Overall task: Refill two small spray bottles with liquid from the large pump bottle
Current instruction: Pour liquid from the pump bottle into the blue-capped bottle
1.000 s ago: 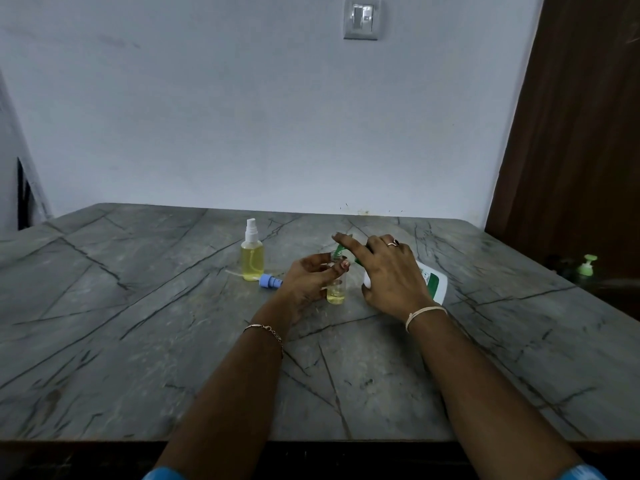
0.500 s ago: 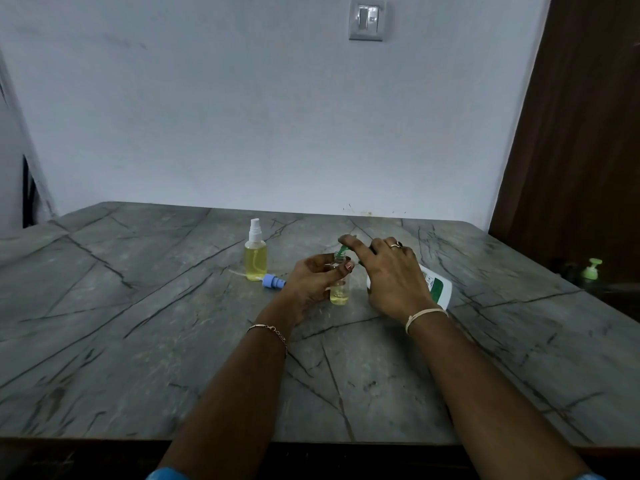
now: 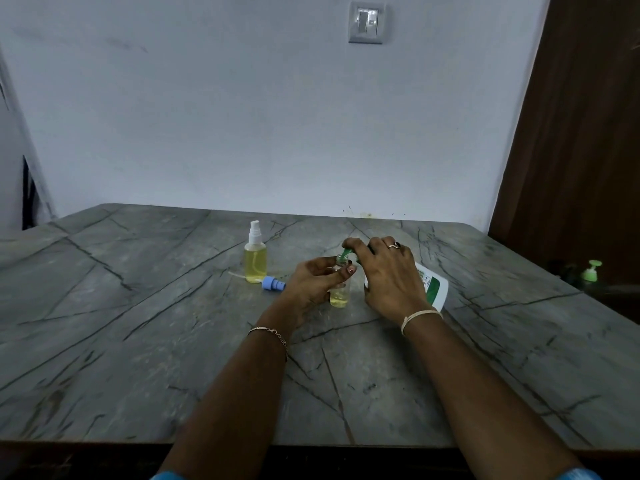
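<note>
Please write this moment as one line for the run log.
left hand: holds open small bottle | right hand: presses pump bottle | capped spray bottle: full

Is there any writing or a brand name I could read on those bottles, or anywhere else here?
None can be read.
Large pump bottle: green and white label with print, too small and blurred.
Capped spray bottle: no label.
Open small bottle: no label visible.
Wall switch: no lettering visible.

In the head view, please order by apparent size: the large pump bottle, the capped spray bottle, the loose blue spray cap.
1. large pump bottle, largest even though the right hand partly hides it.
2. capped spray bottle.
3. loose blue spray cap, smallest.

All stand at a similar distance, so the ranking seems safe.
</note>
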Motion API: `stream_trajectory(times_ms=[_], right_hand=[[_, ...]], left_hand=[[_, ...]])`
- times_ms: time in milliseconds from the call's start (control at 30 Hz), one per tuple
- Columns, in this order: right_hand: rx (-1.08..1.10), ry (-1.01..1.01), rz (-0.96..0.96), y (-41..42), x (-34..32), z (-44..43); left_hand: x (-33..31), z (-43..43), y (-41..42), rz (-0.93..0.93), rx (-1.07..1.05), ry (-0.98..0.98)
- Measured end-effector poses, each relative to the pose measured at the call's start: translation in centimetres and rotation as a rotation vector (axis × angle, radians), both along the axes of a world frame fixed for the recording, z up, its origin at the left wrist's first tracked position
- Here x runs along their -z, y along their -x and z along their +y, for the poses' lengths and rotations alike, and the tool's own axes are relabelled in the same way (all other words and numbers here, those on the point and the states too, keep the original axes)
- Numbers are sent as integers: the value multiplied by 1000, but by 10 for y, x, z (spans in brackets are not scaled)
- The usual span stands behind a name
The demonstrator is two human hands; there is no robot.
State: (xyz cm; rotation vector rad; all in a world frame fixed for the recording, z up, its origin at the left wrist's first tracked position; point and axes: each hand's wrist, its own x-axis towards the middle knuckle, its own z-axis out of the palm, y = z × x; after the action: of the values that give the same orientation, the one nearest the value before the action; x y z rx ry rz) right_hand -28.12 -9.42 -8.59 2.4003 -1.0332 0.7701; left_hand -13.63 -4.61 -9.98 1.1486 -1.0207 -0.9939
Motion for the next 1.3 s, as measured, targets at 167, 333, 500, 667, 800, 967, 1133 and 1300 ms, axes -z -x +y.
stream_trajectory(times_ms=[167,333,500,667,800,967,1133,1300], right_hand=[[21,49,49,5,4,-2],[21,72,52,6,4,1],[23,6,58,5,3,-2],[20,18,27,1,2,-3],[8,30,1,-2,2,-2],[16,28,1,-2,1,-1],[27,59,65,5,4,-3],[14,108,63,8,5,-1]], left_hand=[[0,-1,-1,16,5,-1],[-1,0,0,15,15,-1],[0,0,-1,14,17,2],[0,0,0,12,12,0],[-1,2,1,24,8,2],[-2,3,1,26,10,1],[-4,5,2,23,13,0],[-6,7,4,26,24,5]])
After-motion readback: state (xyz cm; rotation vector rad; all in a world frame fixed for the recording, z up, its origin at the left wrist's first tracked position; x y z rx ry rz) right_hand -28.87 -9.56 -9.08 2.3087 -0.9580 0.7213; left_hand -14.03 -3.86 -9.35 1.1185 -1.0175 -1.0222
